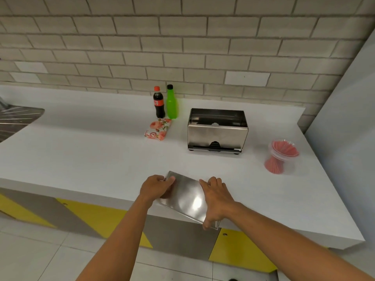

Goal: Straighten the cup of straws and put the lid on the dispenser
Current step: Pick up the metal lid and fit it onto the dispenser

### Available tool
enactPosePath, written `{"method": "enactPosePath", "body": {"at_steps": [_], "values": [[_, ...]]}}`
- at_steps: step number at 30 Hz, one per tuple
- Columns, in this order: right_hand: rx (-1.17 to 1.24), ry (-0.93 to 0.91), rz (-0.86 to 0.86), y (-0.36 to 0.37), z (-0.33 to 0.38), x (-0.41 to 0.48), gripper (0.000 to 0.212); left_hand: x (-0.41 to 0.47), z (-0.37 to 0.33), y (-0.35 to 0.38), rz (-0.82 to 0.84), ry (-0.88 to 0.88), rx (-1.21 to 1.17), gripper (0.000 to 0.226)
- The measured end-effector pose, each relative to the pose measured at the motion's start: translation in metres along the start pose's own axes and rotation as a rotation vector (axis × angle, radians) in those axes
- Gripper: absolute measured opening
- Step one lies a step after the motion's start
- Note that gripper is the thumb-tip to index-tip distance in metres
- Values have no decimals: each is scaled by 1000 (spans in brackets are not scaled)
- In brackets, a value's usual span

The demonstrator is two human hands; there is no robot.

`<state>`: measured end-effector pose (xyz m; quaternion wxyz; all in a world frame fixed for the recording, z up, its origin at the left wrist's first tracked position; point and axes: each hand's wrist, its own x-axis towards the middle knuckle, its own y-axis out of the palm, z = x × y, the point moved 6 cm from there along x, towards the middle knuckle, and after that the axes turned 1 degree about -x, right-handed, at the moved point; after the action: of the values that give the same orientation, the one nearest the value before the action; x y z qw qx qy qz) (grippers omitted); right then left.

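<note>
Both hands (188, 191) grip lid (185, 196); dispenser (218, 134) beyond (unobstructed).

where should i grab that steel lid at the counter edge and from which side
Grip the steel lid by its two short ends, one hand per side, as the left hand and right hand do now. It is a wide, flat, slick sheet with its near corner overhanging the counter.

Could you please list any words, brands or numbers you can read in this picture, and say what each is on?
No text reads clearly.
Cola bottle: red label, lettering too blurred to read.
Floral packet: small round marks, too small to read.
Green bottle, dispenser, lid: no visible text.
</note>
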<state>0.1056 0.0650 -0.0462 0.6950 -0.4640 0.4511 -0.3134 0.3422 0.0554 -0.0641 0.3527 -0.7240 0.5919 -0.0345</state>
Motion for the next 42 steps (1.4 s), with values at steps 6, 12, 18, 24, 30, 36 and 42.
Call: {"method": "enactPosePath", "body": {"at_steps": [6, 12, 18, 24, 30, 36, 42], "values": [[-56, -75, -44, -22, -1, -5, 156, 1, 6, -14, 129, -33, -285, 5], [-63, -120, -114, -85, -22, -6, 154, 2, -47, -32, 97, 54, -437, 12], [-132, -143, -237, -163, -60, 9, 145, 20, -123, -36, 48, 165, -524, 28], [-126, -137, -244, -212, -101, 52, 155, 62, -182, -27, -44, 208, -502, 32], [-115, -159, -182, -239, -132, 109, 156, 112, -214, -17, -112, 203, -440, 38], [-63, -165, -55, -247, -156, 162, 155, 150, -225, -8, -131, 141, -348, 15], [-28, -185, 30, -251, -179, 188, 155, 173, -233, 0, -115, 97, -334, 7]]}}
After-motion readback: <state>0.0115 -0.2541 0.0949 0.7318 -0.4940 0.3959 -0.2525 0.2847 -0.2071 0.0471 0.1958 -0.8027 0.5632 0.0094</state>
